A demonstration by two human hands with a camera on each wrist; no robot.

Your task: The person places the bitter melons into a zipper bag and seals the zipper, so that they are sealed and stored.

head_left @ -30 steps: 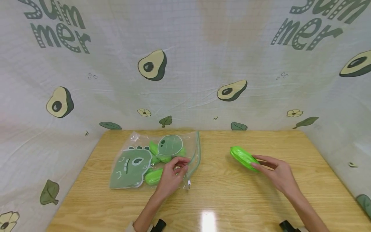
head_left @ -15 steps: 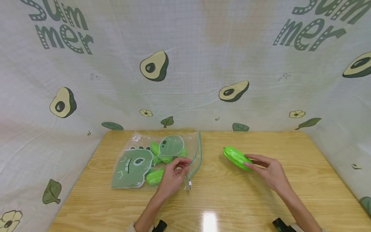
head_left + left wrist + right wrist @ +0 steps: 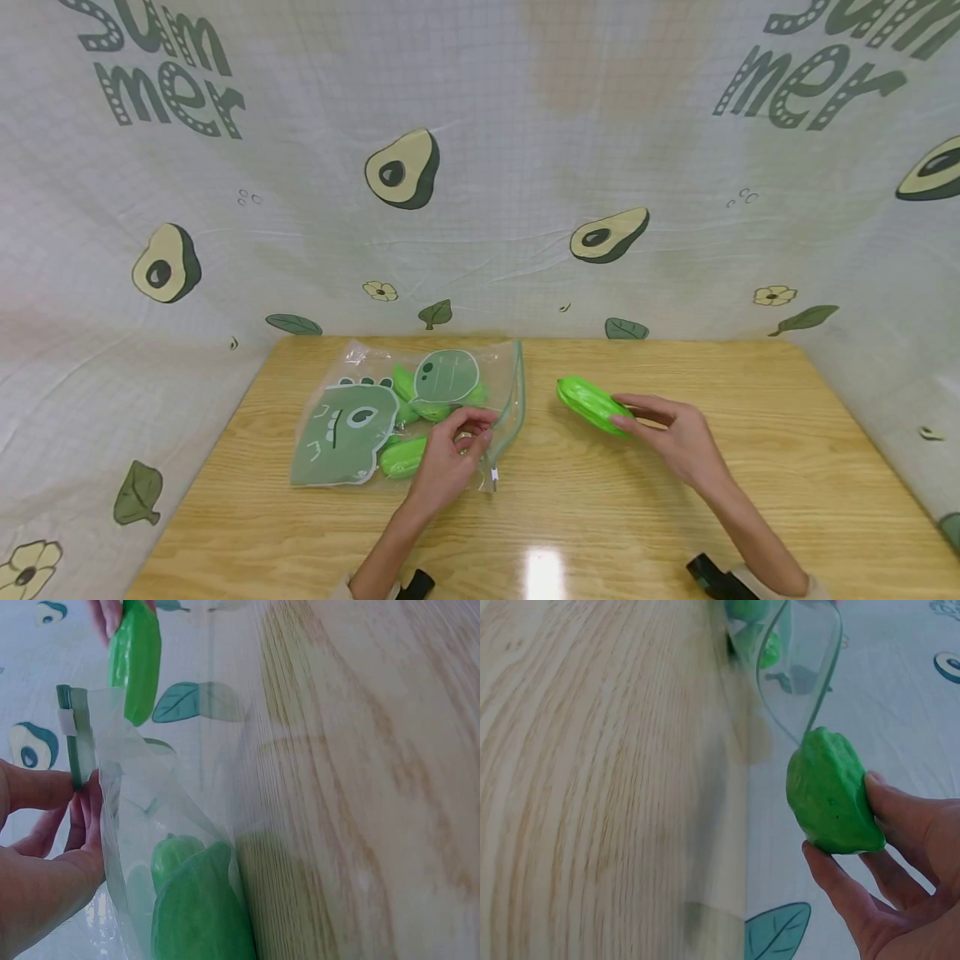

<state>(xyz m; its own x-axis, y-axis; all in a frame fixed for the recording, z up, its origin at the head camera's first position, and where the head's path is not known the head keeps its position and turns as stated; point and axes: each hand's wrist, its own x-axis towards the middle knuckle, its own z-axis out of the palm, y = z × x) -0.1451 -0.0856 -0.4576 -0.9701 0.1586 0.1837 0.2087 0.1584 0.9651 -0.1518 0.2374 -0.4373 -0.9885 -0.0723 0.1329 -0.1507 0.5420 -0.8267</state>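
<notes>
A clear slider zip bag (image 3: 495,371) with a green dinosaur print lies on the table's left half, its green-edged mouth facing right and parted. Inside it are several bright green vegetables (image 3: 403,457), partly behind the print. My left hand (image 3: 447,454) pinches the bag's zip edge between thumb and fingers, just beside the white slider (image 3: 67,722). To the right of the mouth, above the table, my right hand (image 3: 678,433) holds a ridged green vegetable, like a bitter melon (image 3: 588,403), by its near end. Its far end points up and left, apart from the bag.
The wooden table (image 3: 600,517) reaches back to a hanging white cloth (image 3: 480,275) printed with avocados and leaves. The same cloth drapes down both sides. A black wrist camera (image 3: 720,577) sits on the right wrist, another (image 3: 417,585) on the left.
My right hand has carried the bitter melon leftward, closer to the bag's mouth. The left hand keeps its pinch on the zip edge, and the bag stays in place.
</notes>
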